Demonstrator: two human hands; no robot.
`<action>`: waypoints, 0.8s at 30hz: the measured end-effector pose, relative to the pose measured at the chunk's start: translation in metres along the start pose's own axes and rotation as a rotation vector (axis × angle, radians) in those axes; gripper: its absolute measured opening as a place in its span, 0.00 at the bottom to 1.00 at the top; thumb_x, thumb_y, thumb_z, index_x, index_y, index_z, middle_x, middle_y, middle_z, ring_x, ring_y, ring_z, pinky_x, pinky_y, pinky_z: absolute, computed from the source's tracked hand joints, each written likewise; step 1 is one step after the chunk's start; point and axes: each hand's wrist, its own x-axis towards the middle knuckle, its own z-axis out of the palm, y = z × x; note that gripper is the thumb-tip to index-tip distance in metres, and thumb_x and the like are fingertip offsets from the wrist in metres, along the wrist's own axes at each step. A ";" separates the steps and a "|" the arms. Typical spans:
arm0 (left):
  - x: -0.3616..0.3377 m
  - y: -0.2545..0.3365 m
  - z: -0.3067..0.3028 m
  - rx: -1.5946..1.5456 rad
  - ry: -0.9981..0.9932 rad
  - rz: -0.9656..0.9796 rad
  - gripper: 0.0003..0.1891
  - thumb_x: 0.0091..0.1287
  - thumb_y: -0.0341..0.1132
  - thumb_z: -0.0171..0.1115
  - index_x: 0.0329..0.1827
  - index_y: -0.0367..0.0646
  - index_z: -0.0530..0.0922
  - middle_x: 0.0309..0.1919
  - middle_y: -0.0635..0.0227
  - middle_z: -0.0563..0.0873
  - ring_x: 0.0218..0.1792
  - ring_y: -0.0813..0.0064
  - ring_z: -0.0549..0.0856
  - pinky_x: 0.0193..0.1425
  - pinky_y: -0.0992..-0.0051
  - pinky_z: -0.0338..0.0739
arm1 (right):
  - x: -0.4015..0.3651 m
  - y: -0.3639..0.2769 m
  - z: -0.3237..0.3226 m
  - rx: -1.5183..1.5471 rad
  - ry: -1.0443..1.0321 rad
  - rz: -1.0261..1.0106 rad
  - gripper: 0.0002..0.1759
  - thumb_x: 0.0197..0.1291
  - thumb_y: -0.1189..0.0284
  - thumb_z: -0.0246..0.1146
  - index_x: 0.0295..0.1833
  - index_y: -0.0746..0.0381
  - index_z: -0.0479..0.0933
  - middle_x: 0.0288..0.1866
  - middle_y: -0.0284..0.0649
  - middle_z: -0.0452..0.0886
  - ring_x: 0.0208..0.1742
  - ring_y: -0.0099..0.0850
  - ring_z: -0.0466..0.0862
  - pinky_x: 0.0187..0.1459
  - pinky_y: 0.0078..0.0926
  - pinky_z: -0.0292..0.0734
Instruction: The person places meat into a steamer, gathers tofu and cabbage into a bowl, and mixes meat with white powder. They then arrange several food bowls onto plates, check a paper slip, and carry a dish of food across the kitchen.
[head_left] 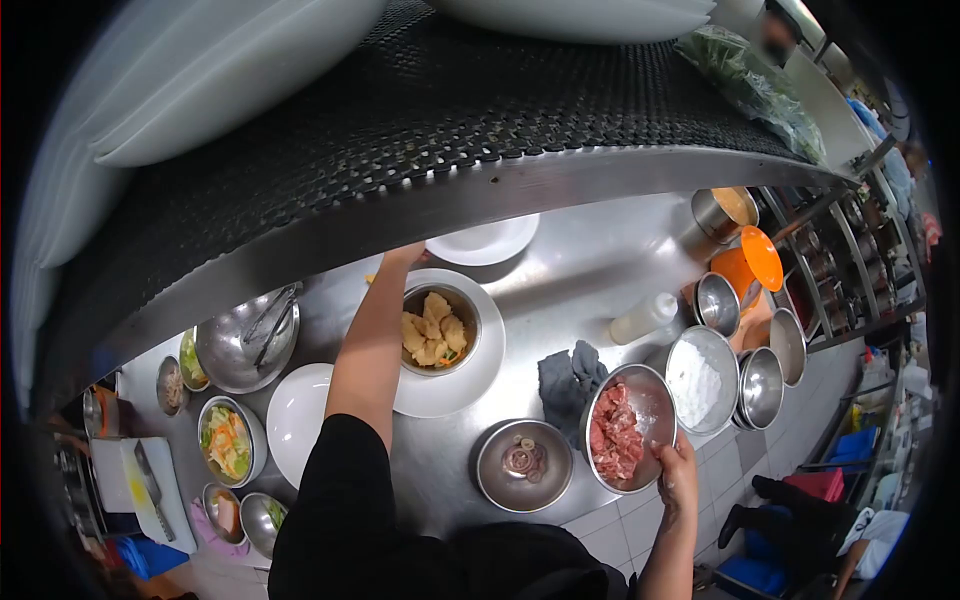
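Observation:
My right hand grips the rim of a metal bowl with sliced raw red meat in it. The bowl is held tilted over the table's near edge. My left hand reaches far across, partly under the shelf, close to a white plate; its fingers are mostly hidden. Beside my left forearm, a metal bowl of pale yellow battered-looking pieces stands on a large white plate. A metal bowl with a few onion-like rings sits near my body, and a dark cloth lies behind it.
A shelf overhangs the table. At right stand a bowl of white powder, a squeeze bottle and an orange container. Bowls of vegetables and a cutting board with a knife are left. A person is lower right.

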 end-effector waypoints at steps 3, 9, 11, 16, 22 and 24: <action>0.013 -0.014 -0.020 0.129 -0.076 0.057 0.22 0.62 0.42 0.58 0.56 0.39 0.73 0.39 0.57 0.83 0.31 0.68 0.86 0.28 0.72 0.81 | 0.005 -0.001 -0.001 -0.011 -0.019 0.022 0.23 0.52 0.81 0.55 0.56 0.70 0.71 0.43 0.38 0.79 0.40 0.24 0.77 0.45 0.20 0.71; -0.030 -0.025 -0.081 0.783 -0.088 0.069 0.28 0.54 0.52 0.68 0.48 0.38 0.76 0.40 0.55 0.84 0.29 0.66 0.86 0.29 0.69 0.82 | 0.011 0.003 -0.006 -0.013 -0.029 0.009 0.23 0.52 0.81 0.55 0.57 0.70 0.71 0.43 0.37 0.79 0.41 0.24 0.77 0.46 0.21 0.71; -0.041 -0.016 -0.083 0.710 -0.278 -0.248 0.27 0.53 0.51 0.69 0.46 0.38 0.76 0.39 0.53 0.84 0.27 0.66 0.86 0.28 0.69 0.82 | 0.014 0.004 -0.004 0.000 -0.051 0.018 0.23 0.52 0.81 0.56 0.57 0.70 0.71 0.43 0.37 0.80 0.41 0.24 0.77 0.46 0.21 0.71; -0.015 -0.036 -0.082 0.462 -0.183 -0.212 0.22 0.55 0.44 0.66 0.47 0.40 0.73 0.28 0.58 0.83 0.22 0.69 0.84 0.24 0.71 0.81 | 0.019 0.005 -0.003 -0.026 -0.094 0.057 0.23 0.51 0.79 0.57 0.57 0.70 0.71 0.44 0.38 0.80 0.43 0.25 0.78 0.47 0.21 0.71; -0.019 0.075 -0.018 0.322 -0.162 0.015 0.21 0.55 0.45 0.66 0.46 0.42 0.74 0.30 0.61 0.83 0.21 0.74 0.82 0.25 0.75 0.79 | 0.027 0.009 0.003 -0.081 -0.105 0.038 0.23 0.52 0.80 0.57 0.56 0.69 0.71 0.45 0.38 0.80 0.44 0.25 0.78 0.48 0.21 0.72; -0.032 0.109 0.009 0.359 -0.318 0.224 0.23 0.55 0.49 0.67 0.45 0.43 0.75 0.32 0.64 0.83 0.26 0.75 0.83 0.29 0.75 0.79 | 0.032 0.009 0.011 -0.109 -0.112 0.065 0.22 0.52 0.79 0.57 0.56 0.69 0.71 0.46 0.39 0.80 0.44 0.25 0.78 0.48 0.21 0.72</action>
